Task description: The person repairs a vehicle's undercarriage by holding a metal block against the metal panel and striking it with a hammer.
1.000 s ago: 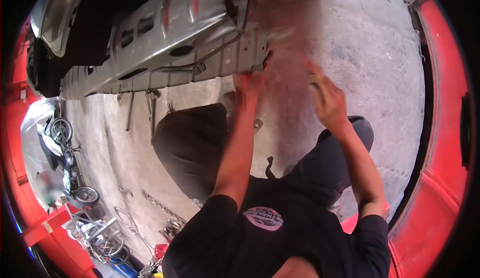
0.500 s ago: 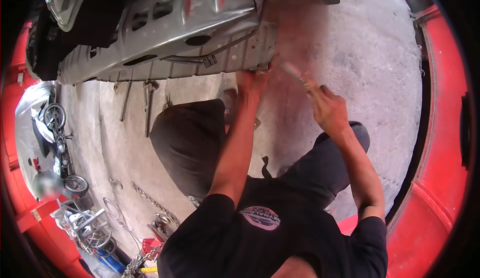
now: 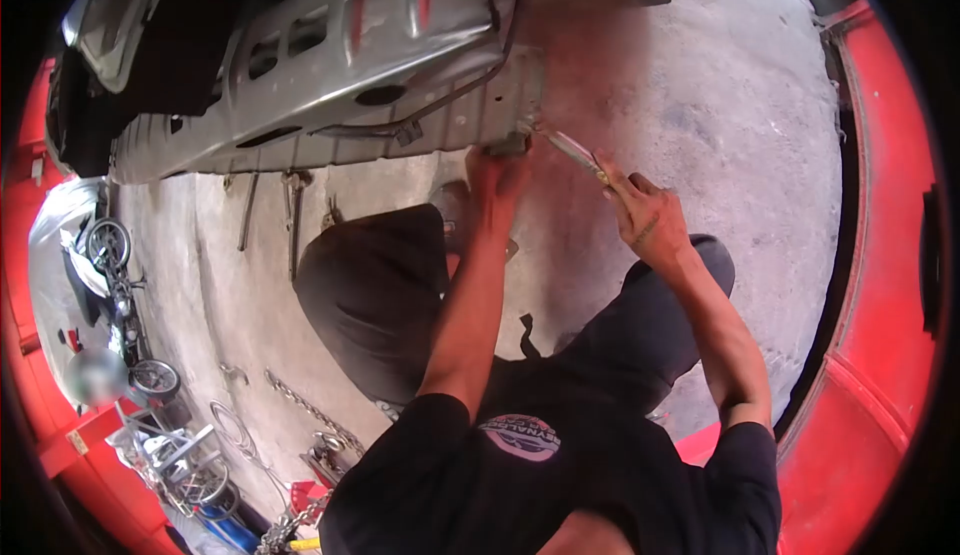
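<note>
My right hand (image 3: pixel 652 220) is closed around the handle of a slim hammer (image 3: pixel 572 150) with a pale shaft. The hammer's far end, too small to make out clearly, meets the lower right corner of a silver sheet-metal car body panel (image 3: pixel 440 120). Below that same corner is my left hand (image 3: pixel 497 177), blurred and closed. A small dark block (image 3: pixel 515 143) shows at the top of its fingers, against the panel's edge; what the fingers grip is mostly hidden. A dark cable with a connector (image 3: pixel 408 135) hangs along the panel.
Long-handled tools (image 3: pixel 294 220) lie on the concrete floor (image 3: pixel 740 135) left of my knee. A chain (image 3: pixel 305 405) and a looped cable (image 3: pixel 232 425) lie lower left. Motorcycles (image 3: pixel 120 285) stand at far left. A red metal wall (image 3: pixel 890 285) rises on the right.
The hammer's end has come left and down to the panel corner, and my right hand has shifted slightly left. My left hand stays by the corner. The view has shifted slightly.
</note>
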`<state>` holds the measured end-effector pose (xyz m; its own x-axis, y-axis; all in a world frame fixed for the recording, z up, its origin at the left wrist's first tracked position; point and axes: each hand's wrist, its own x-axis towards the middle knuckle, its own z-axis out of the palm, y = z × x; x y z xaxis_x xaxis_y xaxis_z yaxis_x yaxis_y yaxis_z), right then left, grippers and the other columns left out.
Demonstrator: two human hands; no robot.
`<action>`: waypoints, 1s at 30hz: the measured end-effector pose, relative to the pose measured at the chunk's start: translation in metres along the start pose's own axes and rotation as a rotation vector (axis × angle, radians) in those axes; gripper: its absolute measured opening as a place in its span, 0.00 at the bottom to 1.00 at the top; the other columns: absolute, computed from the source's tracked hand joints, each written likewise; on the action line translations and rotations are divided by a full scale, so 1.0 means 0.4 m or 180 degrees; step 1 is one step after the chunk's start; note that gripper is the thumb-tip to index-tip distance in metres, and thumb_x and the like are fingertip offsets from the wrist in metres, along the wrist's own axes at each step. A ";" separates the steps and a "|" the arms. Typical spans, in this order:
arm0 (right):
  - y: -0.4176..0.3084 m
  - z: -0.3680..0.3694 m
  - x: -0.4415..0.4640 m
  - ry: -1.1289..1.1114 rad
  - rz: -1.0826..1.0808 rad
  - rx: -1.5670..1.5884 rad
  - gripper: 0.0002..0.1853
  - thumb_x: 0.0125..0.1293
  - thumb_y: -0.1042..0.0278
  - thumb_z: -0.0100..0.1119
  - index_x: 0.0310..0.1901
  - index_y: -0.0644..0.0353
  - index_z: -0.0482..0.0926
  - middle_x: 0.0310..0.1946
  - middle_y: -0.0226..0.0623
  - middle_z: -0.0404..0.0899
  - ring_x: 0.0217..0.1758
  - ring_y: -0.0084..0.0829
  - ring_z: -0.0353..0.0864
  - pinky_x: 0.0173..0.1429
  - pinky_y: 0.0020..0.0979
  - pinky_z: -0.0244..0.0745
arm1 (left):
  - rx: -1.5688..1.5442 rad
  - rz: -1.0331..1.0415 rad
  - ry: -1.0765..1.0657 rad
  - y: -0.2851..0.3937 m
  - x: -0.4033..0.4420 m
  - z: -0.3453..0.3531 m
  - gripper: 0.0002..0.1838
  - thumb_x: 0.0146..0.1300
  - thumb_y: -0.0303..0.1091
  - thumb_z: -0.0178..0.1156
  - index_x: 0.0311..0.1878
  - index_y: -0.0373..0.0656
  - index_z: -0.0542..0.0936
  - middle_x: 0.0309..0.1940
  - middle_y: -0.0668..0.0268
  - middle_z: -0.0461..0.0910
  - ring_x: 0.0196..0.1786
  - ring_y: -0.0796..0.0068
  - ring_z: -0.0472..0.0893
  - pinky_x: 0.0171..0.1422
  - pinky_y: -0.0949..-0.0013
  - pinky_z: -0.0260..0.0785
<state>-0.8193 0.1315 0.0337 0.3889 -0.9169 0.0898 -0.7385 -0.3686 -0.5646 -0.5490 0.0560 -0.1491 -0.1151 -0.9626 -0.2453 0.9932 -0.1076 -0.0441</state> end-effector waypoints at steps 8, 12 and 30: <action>-0.127 -0.135 0.034 0.1609 -0.0535 0.0733 0.29 0.66 0.77 0.61 0.70 0.56 0.73 0.35 0.46 0.83 0.31 0.44 0.82 0.34 0.38 0.76 | 0.0319 0.0165 -0.0402 -0.084 -0.027 0.219 0.27 0.77 0.48 0.46 0.71 0.43 0.69 0.69 0.52 0.71 0.69 0.44 0.72 0.76 0.34 0.55; -0.037 -0.036 0.009 0.1135 -0.0730 0.0311 0.32 0.65 0.76 0.62 0.73 0.54 0.70 0.29 0.43 0.78 0.26 0.44 0.79 0.31 0.39 0.75 | 0.0251 0.0105 -0.0417 -0.098 -0.035 0.238 0.28 0.77 0.49 0.46 0.72 0.43 0.69 0.72 0.53 0.69 0.71 0.42 0.69 0.78 0.31 0.52; -0.095 -0.108 0.033 0.1445 -0.0419 0.0783 0.29 0.68 0.76 0.60 0.71 0.55 0.72 0.34 0.48 0.81 0.31 0.46 0.80 0.38 0.37 0.76 | -0.0234 -0.0594 -0.0992 -0.020 0.039 0.225 0.35 0.74 0.56 0.48 0.75 0.42 0.66 0.76 0.54 0.63 0.77 0.41 0.61 0.81 0.32 0.45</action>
<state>-0.8100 0.1267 0.0919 0.1518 -0.8595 0.4881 -0.5273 -0.4881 -0.6955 -0.5573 0.0196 -0.0654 -0.2725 -0.9588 0.0799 0.9505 -0.2812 -0.1325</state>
